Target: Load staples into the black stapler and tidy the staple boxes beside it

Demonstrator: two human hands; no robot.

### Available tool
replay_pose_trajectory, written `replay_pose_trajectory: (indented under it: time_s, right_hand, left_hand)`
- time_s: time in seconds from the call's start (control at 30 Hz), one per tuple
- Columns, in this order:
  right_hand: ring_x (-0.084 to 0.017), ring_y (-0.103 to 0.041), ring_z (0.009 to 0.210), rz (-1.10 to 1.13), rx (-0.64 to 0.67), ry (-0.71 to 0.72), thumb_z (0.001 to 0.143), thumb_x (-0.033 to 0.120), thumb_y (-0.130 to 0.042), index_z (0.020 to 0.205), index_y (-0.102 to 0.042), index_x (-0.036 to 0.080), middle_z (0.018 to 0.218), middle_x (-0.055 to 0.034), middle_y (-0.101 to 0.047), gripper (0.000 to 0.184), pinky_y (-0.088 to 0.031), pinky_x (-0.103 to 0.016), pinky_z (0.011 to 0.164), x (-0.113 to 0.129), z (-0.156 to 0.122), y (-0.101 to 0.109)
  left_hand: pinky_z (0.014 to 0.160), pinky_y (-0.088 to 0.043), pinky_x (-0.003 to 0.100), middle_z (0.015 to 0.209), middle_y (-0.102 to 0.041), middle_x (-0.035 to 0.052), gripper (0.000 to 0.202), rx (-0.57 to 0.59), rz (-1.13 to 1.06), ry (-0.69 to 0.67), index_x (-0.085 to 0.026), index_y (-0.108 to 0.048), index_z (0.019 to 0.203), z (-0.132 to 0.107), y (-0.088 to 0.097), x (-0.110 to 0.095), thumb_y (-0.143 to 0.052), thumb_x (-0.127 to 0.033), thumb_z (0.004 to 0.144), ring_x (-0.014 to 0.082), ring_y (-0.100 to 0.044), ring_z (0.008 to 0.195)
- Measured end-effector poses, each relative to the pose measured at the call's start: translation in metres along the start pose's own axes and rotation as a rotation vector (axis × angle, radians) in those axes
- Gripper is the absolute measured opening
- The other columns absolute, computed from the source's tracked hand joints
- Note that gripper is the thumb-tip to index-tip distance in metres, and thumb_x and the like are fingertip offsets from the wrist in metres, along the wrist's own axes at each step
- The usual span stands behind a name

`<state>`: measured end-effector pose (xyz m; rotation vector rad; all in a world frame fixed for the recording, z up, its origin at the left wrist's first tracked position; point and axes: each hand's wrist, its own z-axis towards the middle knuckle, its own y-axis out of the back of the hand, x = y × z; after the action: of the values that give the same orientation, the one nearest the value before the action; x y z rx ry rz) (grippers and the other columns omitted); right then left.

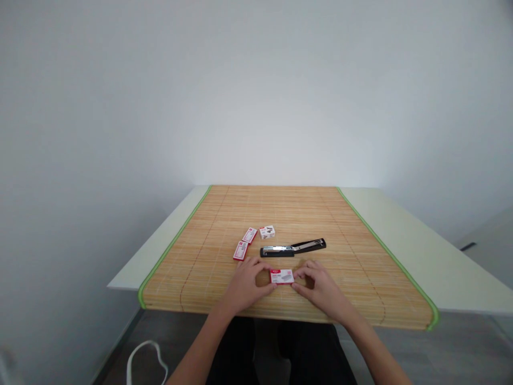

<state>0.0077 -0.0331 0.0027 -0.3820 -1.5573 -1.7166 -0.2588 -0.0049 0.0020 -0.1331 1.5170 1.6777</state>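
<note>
A small red and white staple box lies flat near the front of the bamboo mat. My left hand pinches its left end between thumb and fingers, while my right hand grips the right end the same way. Just beyond it, a black stapler is spread open, its metal magazine showing and its top arm pointing right. Two more red and white boxes, one nearer and one farther, touch or nearly touch left of the stapler. Behind the stapler sits a white box with a dark picture on it.
The bamboo mat has green edging and covers the middle of a white table. A plain wall stands at the table's back. Below on the left, a white loop, perhaps a cord, shows near the floor.
</note>
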Motion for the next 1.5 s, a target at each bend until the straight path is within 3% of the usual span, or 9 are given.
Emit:
replay_pose_trajectory:
  time_s: [0.23, 0.3, 0.43, 0.57, 1.03, 1.27, 1.5]
  right_hand:
    - [-0.020, -0.058, 0.081, 0.059, 0.031, -0.068, 0.082, 0.033, -0.075, 0.080, -0.070, 0.022, 0.082, -0.0011, -0.064, 0.012, -0.043, -0.032, 0.076, -0.007, 0.008, -0.004]
    - [-0.018, -0.056, 0.076, 0.075, 0.026, -0.087, 0.080, 0.033, -0.076, 0.088, -0.068, 0.022, 0.081, 0.0006, -0.062, 0.016, -0.042, -0.031, 0.072, -0.012, 0.010, -0.004]
    - [-0.017, -0.056, 0.074, 0.070, 0.041, -0.065, 0.080, 0.033, -0.077, 0.118, -0.066, 0.026, 0.082, 0.0024, -0.059, 0.041, -0.042, -0.030, 0.071, -0.015, 0.012, 0.001]
    - [-0.018, -0.056, 0.075, 0.036, 0.102, -0.019, 0.083, 0.036, -0.076, 0.110, -0.072, 0.030, 0.083, 0.0014, -0.059, 0.028, -0.042, -0.031, 0.072, -0.008, 0.012, 0.009]
    - [-0.017, -0.055, 0.072, 0.069, 0.117, -0.071, 0.085, 0.039, -0.073, 0.112, -0.069, 0.027, 0.081, 0.0020, -0.055, 0.031, -0.043, -0.030, 0.067, -0.018, 0.006, 0.022]
    - [-0.019, -0.058, 0.072, 0.043, 0.094, -0.071, 0.085, 0.041, -0.074, 0.123, -0.066, 0.025, 0.084, -0.0001, -0.062, 0.042, -0.046, -0.031, 0.068, 0.001, 0.019, 0.030]
    - [-0.027, -0.057, 0.105, -0.214, -0.053, 0.133, 0.083, 0.036, -0.077, 0.107, -0.075, 0.025, 0.103, -0.0070, -0.063, 0.026, -0.045, -0.040, 0.097, 0.040, 0.072, 0.011]
  left_hand:
    - [0.099, -0.046, 0.040, 0.115, -0.065, 0.0007, 0.037, 0.017, -0.032, -0.006, -0.033, -0.072, 0.114, 0.004, -0.002, 0.001, -0.080, -0.047, 0.081, 0.0237, -0.061, 0.107]
    - [0.100, -0.045, 0.040, 0.116, -0.065, 0.0009, 0.037, 0.019, -0.037, -0.001, -0.033, -0.072, 0.114, 0.004, -0.002, 0.002, -0.080, -0.048, 0.081, 0.0241, -0.061, 0.108]
    - [0.100, -0.046, 0.040, 0.117, -0.065, 0.0015, 0.041, 0.020, -0.067, 0.000, -0.034, -0.072, 0.116, 0.003, -0.001, 0.005, -0.081, -0.050, 0.080, 0.0247, -0.061, 0.110]
    - [0.099, -0.046, 0.038, 0.116, -0.064, 0.0017, 0.040, 0.016, -0.098, -0.001, -0.033, -0.073, 0.114, 0.001, 0.002, 0.008, -0.082, -0.050, 0.079, 0.0241, -0.061, 0.111]
    - [0.093, -0.050, 0.038, 0.103, -0.065, 0.0018, 0.036, -0.005, -0.017, 0.033, -0.029, -0.073, 0.107, -0.006, 0.011, 0.019, -0.078, -0.054, 0.082, 0.0233, -0.062, 0.100]
    - [0.110, -0.047, 0.046, 0.131, -0.061, 0.0059, 0.068, -0.078, 0.051, -0.017, -0.034, -0.058, 0.137, -0.013, 0.007, 0.002, -0.081, -0.058, 0.078, 0.0284, -0.057, 0.124]
    - [0.121, -0.032, 0.057, 0.158, -0.042, 0.0098, 0.095, -0.042, 0.190, -0.091, -0.030, -0.042, 0.151, -0.014, 0.003, -0.002, -0.076, -0.073, 0.073, 0.0350, -0.040, 0.144]
